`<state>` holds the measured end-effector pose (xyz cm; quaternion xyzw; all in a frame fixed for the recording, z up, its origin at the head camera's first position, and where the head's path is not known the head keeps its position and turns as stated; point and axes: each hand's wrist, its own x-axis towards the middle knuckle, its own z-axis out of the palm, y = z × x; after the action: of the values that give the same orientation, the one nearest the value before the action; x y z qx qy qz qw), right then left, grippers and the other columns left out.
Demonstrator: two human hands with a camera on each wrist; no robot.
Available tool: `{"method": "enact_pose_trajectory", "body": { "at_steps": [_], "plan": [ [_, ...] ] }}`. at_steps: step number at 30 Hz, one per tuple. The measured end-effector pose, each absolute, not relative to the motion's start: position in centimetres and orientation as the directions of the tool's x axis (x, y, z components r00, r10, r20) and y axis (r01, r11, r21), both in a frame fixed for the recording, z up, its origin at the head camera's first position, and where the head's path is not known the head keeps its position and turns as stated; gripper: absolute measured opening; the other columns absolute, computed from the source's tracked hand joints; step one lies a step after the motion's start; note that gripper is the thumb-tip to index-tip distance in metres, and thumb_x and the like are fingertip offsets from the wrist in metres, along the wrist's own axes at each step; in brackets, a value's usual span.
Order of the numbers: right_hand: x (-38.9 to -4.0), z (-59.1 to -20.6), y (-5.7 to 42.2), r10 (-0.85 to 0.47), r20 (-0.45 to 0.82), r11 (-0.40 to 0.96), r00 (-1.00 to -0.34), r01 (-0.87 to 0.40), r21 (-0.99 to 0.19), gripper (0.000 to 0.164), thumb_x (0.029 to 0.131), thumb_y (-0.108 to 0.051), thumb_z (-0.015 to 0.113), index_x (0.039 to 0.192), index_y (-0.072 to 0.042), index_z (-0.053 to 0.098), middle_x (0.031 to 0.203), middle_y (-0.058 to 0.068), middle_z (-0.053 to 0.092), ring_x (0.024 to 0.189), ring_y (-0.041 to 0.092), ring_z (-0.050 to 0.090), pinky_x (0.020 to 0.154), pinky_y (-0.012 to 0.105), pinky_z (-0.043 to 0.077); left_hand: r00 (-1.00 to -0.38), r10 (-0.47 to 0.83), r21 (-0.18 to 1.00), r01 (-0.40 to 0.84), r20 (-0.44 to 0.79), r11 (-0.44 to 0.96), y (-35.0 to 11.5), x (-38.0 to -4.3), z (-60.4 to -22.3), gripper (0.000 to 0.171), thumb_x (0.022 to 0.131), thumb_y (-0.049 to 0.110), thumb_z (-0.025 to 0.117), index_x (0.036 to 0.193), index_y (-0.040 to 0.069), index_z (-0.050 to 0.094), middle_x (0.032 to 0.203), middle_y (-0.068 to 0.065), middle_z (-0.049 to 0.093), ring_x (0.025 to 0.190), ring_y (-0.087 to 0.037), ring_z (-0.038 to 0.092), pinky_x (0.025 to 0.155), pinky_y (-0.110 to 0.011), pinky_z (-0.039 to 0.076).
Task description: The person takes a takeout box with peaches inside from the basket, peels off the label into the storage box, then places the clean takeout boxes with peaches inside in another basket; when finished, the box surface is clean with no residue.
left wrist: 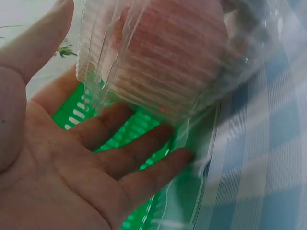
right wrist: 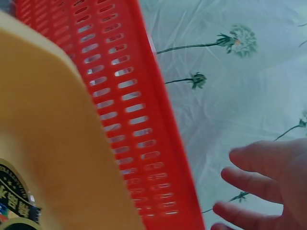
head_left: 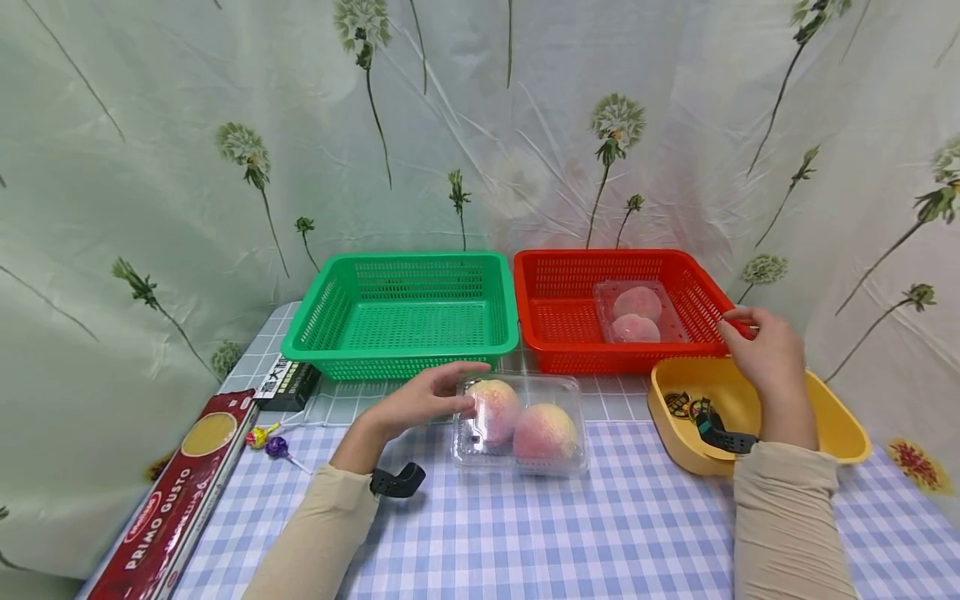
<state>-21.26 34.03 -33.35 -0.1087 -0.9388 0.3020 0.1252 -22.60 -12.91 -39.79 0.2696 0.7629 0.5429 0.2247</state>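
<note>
A clear plastic clamshell box [head_left: 551,465] with two pink-and-yellow peaches [head_left: 545,432] lies on the checked cloth. My left hand [head_left: 429,398] is at the box's left end, its fingers extended and spread. In the left wrist view the fingertips [left wrist: 160,132] lie close against the ribbed plastic wall; whether they touch it is unclear. My right hand [head_left: 772,350] hovers by the right front corner of the red basket [head_left: 585,360], above the yellow bin [head_left: 690,454]. Its fingers are loosely bent and hold nothing in the right wrist view. Another clear box of two peaches [head_left: 637,307] sits inside the red basket.
A green basket [head_left: 405,367] stands left of the red one. At left lie a black box [head_left: 288,385], two lollipops [head_left: 276,447] and a long red pasta pack [head_left: 180,500]. Round black-and-gold labelled items [head_left: 678,406] are in the yellow bin. A dandelion-print curtain hangs behind.
</note>
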Motion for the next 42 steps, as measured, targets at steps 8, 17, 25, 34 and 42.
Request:
{"method": "enact_pose_trajectory", "body": {
  "at_steps": [8,17,25,34,42],
  "plan": [
    [-22.0,-34.8,34.1,0.231,0.035,0.748,-0.972,0.155,-0.646,0.083,0.1,-0.043,0.052,0.157,0.003,0.014,0.153,0.043,0.01,0.132,0.059,0.02,0.101,0.07,0.041,-0.773,0.631,0.985,0.043,-0.072,0.164,-12.0,-22.6,-40.2,0.056,0.093,0.017,0.071,0.145,0.014,0.052,0.15,-0.01,0.049,0.099,-0.014,0.065,0.082,-0.029,0.055],
    [-22.1,-35.2,34.3,0.22,0.001,0.685,-0.975,0.154,-0.712,0.089,0.1,-0.045,0.05,0.157,0.004,0.002,0.156,0.042,0.0,0.132,0.059,0.024,0.103,0.069,0.04,-0.789,0.597,0.98,-0.032,-0.146,0.197,-11.2,-22.5,-40.4,0.049,0.101,0.033,0.058,0.146,0.014,0.05,0.147,-0.013,0.049,0.106,-0.014,0.057,0.076,-0.03,0.05],
    [-22.2,-35.3,34.3,0.216,-0.007,0.669,-0.976,0.153,-0.727,0.091,0.101,-0.046,0.05,0.157,0.005,-0.001,0.155,0.042,0.0,0.132,0.058,0.025,0.104,0.068,0.04,-0.731,0.651,0.963,-0.032,-0.206,0.268,-11.1,-21.8,-39.8,0.053,0.099,0.032,0.06,0.148,0.019,0.048,0.146,-0.013,0.05,0.106,-0.018,0.057,0.077,-0.031,0.051],
    [-21.8,-35.6,34.4,0.22,-0.025,0.641,-0.975,0.164,-0.75,0.095,0.1,-0.047,0.051,0.157,0.003,-0.006,0.155,0.039,0.0,0.134,0.057,0.022,0.104,0.067,0.042,-0.717,0.664,0.959,-0.024,-0.213,0.281,-10.7,-21.5,-39.7,0.047,0.1,0.035,0.056,0.146,0.025,0.052,0.141,-0.004,0.056,0.104,-0.017,0.059,0.072,-0.035,0.055],
    [-21.5,-35.8,34.6,0.2,-0.044,0.626,-0.979,0.162,-0.763,0.095,0.1,-0.05,0.049,0.157,0.005,-0.003,0.158,0.037,-0.008,0.136,0.058,0.017,0.106,0.069,0.038,-0.693,0.698,0.972,-0.013,-0.179,0.236,-10.3,-21.1,-39.1,0.043,0.103,0.029,0.05,0.146,0.022,0.053,0.141,-0.006,0.057,0.1,-0.013,0.06,0.067,-0.03,0.053]
  ]
}}
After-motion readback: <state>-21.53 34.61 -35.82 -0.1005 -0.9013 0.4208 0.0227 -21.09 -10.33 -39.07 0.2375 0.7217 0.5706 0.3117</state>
